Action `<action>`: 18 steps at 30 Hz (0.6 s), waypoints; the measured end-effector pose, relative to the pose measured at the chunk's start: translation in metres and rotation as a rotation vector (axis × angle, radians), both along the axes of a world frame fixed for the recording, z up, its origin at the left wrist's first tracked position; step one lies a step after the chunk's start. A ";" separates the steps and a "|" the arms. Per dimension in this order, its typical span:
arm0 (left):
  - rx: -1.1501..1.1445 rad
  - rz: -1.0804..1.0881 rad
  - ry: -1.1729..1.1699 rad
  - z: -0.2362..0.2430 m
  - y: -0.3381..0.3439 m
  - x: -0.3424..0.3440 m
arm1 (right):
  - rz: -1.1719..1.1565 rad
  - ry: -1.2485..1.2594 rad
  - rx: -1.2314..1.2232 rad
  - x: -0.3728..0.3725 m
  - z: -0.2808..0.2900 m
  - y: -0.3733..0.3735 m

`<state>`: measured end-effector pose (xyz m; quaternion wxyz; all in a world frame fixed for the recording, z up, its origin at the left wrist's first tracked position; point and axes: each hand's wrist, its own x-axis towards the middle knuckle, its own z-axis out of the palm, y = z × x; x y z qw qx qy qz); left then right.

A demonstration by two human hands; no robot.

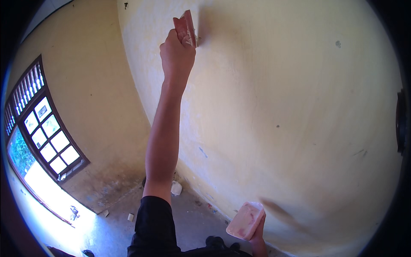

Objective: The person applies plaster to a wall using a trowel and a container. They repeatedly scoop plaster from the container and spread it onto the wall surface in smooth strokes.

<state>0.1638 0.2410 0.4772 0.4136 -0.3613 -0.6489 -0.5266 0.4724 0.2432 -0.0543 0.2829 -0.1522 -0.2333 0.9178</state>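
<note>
Left hand presses a scraper to the wall; right hand holds a tub low.

The left hand (177, 53), arm raised, is closed round the scraper (186, 28), its blade edge meeting the yellow wall (278, 85) so it can drag flat across the surface. The right hand (258, 233) cups a pale tub (245, 220) from beneath, tilted and held near the wall, within easy reach. Scraps lie on the floor (115, 214) by the open door (47, 132).
</note>
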 end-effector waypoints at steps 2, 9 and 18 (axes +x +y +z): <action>-0.007 -0.005 -0.026 0.001 0.004 0.004 | -0.005 0.001 0.005 0.001 0.000 0.001; -0.127 0.052 0.010 -0.002 0.021 0.018 | -0.027 0.013 0.037 0.002 0.008 0.005; -0.111 0.036 0.108 -0.023 0.046 0.014 | -0.076 -0.015 0.210 0.006 0.037 -0.003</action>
